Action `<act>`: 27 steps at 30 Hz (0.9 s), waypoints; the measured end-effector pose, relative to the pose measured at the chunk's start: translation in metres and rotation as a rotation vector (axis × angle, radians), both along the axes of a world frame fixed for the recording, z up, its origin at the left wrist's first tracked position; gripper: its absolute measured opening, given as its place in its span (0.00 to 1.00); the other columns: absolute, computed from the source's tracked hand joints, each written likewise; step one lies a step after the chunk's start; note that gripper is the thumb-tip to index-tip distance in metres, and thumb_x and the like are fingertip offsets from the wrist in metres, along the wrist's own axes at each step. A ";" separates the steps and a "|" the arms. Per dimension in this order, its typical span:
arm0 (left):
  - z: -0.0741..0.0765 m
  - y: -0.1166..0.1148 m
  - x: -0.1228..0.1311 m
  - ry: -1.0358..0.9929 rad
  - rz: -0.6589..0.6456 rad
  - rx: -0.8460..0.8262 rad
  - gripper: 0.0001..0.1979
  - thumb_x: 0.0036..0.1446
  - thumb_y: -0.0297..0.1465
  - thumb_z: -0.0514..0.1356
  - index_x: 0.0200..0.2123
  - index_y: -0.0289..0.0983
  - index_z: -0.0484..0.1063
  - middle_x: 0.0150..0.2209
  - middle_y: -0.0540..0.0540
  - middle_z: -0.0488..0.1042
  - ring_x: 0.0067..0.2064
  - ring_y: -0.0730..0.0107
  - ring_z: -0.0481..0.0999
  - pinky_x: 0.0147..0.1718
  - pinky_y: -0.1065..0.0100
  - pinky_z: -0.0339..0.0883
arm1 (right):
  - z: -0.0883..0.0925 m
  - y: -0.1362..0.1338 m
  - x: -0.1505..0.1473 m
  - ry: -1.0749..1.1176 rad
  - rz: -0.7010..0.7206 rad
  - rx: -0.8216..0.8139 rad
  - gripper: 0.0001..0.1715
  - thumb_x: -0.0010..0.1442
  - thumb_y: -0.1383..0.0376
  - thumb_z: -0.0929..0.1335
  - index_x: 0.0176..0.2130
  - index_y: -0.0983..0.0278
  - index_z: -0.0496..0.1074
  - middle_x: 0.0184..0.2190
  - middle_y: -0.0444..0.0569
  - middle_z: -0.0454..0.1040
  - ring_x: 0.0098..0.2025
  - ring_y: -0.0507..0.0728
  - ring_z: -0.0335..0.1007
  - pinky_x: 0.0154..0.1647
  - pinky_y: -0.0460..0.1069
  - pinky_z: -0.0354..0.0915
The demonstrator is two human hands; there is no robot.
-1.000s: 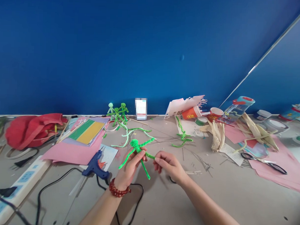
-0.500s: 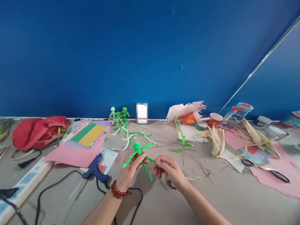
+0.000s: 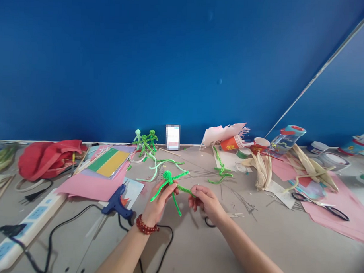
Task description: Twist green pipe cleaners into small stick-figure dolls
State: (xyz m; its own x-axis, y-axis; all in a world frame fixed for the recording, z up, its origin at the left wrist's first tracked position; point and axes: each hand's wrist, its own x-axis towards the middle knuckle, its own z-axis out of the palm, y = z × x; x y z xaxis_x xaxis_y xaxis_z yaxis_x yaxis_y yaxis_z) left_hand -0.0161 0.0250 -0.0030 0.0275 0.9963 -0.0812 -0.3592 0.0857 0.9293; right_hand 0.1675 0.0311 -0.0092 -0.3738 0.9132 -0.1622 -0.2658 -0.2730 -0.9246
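Pinched at its twisted middle by the left hand [image 3: 157,205], the green pipe-cleaner figure [image 3: 168,179] is held just above the grey table [image 3: 256,242], while the right hand [image 3: 208,201] nips the tip of one limb. It looks feather-light, fuzzy and easily bent, so the wound torso seems the firmest hold. A blue glue gun [image 3: 117,201], pink paper [image 3: 87,185] and scissors [image 3: 319,204] lie around, before a blue wall [image 3: 172,64].

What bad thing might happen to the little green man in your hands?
The right hand pinches one thin limb of the green pipe-cleaner figure while the left hand grips its body; a hard tug might untwist it. The black cord beside the glue gun loops between the forearms; an elbow could snag it.
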 end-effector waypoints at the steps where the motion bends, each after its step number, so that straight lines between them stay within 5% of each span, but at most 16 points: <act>1: 0.001 0.000 0.000 -0.008 0.003 -0.006 0.12 0.50 0.37 0.67 0.36 0.37 0.79 0.31 0.47 0.74 0.33 0.68 0.73 0.39 0.66 0.69 | 0.000 0.001 0.000 -0.013 0.005 0.006 0.17 0.53 0.55 0.68 0.24 0.65 0.67 0.22 0.46 0.73 0.20 0.49 0.65 0.22 0.44 0.59; 13: 0.003 0.005 0.004 0.037 0.019 -0.052 0.16 0.48 0.43 0.67 0.31 0.35 0.80 0.18 0.54 0.59 0.25 0.74 0.62 0.31 0.70 0.60 | -0.006 0.003 -0.001 -0.052 -0.032 0.069 0.20 0.53 0.51 0.70 0.25 0.64 0.66 0.20 0.44 0.72 0.20 0.49 0.63 0.23 0.44 0.60; 20: 0.000 0.006 0.003 0.059 -0.004 -0.030 0.15 0.50 0.42 0.66 0.31 0.35 0.80 0.20 0.53 0.61 0.27 0.73 0.62 0.31 0.70 0.58 | -0.004 0.003 -0.001 -0.087 0.013 0.029 0.32 0.58 0.41 0.62 0.32 0.67 0.72 0.22 0.48 0.74 0.22 0.51 0.67 0.26 0.46 0.64; 27: -0.006 0.003 0.005 0.151 -0.040 -0.025 0.16 0.52 0.42 0.65 0.37 0.35 0.81 0.19 0.53 0.62 0.26 0.72 0.63 0.31 0.70 0.59 | -0.007 0.001 -0.006 -0.125 0.109 0.108 0.27 0.57 0.43 0.66 0.31 0.65 0.72 0.23 0.46 0.74 0.23 0.50 0.65 0.26 0.45 0.62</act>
State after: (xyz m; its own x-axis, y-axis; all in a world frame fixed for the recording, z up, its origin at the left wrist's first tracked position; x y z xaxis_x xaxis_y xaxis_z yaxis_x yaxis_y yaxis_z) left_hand -0.0110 0.0276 -0.0091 0.0527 0.9923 -0.1117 -0.2113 0.1204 0.9700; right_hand 0.1614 0.0324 -0.0166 -0.4541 0.8832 -0.1174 -0.1210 -0.1917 -0.9740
